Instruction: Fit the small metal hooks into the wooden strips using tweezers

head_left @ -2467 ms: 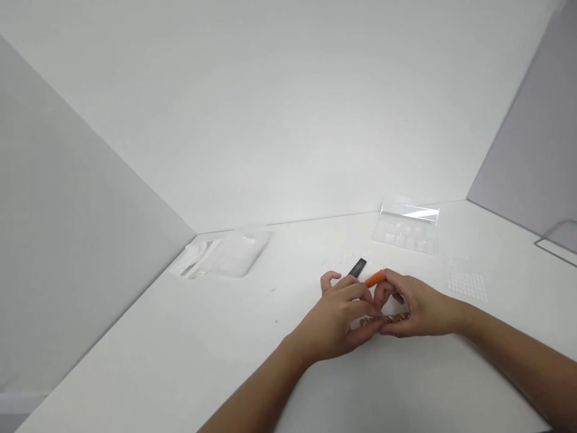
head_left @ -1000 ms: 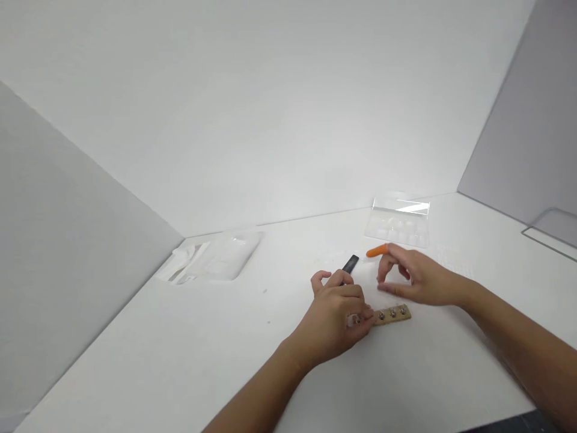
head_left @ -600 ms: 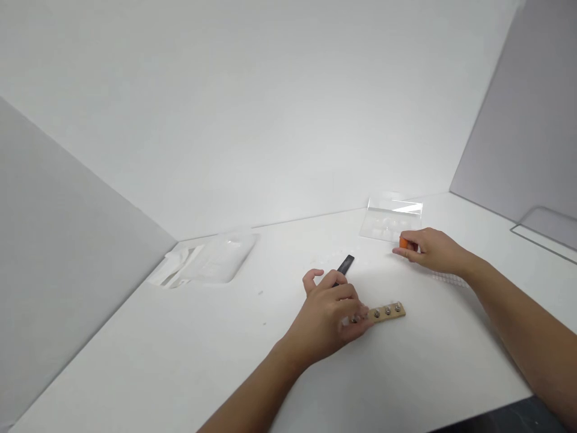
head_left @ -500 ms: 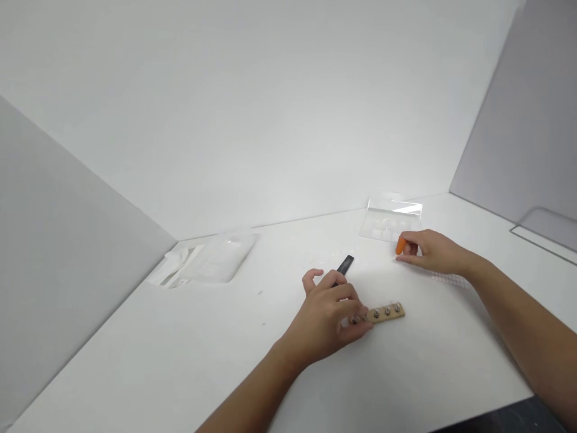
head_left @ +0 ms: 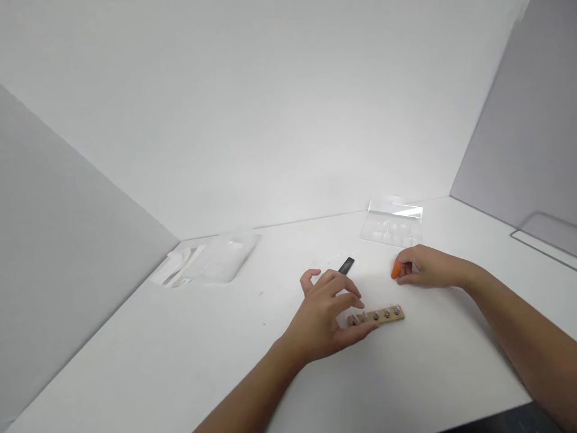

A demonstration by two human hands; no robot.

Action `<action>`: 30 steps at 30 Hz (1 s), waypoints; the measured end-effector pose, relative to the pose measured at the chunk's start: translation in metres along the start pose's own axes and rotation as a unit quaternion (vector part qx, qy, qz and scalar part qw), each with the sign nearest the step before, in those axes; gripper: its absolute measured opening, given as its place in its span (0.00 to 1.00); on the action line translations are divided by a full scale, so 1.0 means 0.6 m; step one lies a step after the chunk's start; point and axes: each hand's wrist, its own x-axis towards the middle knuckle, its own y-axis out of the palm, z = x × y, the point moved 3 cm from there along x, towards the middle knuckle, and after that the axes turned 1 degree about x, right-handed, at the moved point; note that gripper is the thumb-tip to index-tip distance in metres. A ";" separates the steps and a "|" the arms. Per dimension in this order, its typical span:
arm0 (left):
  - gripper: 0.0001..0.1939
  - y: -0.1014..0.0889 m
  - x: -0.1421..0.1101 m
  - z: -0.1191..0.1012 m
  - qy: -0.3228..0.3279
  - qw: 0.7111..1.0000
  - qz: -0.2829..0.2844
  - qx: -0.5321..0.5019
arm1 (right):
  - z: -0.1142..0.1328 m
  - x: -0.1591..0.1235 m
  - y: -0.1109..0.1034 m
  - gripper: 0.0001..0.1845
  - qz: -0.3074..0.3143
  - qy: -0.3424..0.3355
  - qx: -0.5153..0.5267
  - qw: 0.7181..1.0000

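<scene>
My left hand [head_left: 327, 313] is over the left end of a narrow wooden strip [head_left: 390, 314], with its fingers spread and curved. Its thumb lies along the strip's near edge. Several metal studs stand in a row on the strip, with small clear pieces on or beside some of them. My right hand [head_left: 424, 267] is low over the table to the right, its fingers drawn together. A small orange tube-like piece [head_left: 396, 269] covers or sits at its index fingertip; worn or held, I cannot tell. Anything pinched beneath it is hidden.
A black flat bar [head_left: 347, 265] lies behind my left hand. A clear box [head_left: 392, 225] with pale pieces stands by the back wall. Farther left lies a translucent plastic bag [head_left: 220, 258]. Tiny scraps lie on the white table, and a wire-like frame [head_left: 543, 246] is at right.
My left fingertips have lifted and spread away from the strip, showing more of its left studs. My right hand has come down and slightly left, with the orange piece now tilted nearer the table.
</scene>
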 end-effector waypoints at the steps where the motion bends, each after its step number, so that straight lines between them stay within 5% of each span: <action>1: 0.10 0.000 0.000 0.001 -0.006 1.000 -0.005 0.000 | 0.002 -0.001 0.002 0.10 0.003 0.003 -0.001 1.000; 10: 0.03 -0.006 0.002 0.009 -0.048 0.997 -0.049 0.026 | 0.024 -0.001 -0.003 0.08 -0.079 -0.019 -0.037 0.996; 15: 0.09 -0.001 0.001 0.009 -0.095 0.994 -0.048 -0.017 | 0.061 -0.003 0.008 0.12 -0.144 -0.105 0.101 0.979; 18: 0.09 0.004 0.002 0.006 -0.111 0.991 -0.052 -0.054 | 0.084 -0.002 0.032 0.15 -0.171 -0.102 0.214 0.956; 23: 0.09 0.002 0.004 -0.002 -0.078 0.989 -0.097 -0.081 | 0.110 -0.003 0.067 0.14 -0.149 -0.119 0.353 0.916; 30: 0.08 0.003 0.000 -0.017 -0.008 0.990 -0.128 -0.054 | 0.124 -0.009 0.082 0.13 -0.152 -0.086 0.326 0.929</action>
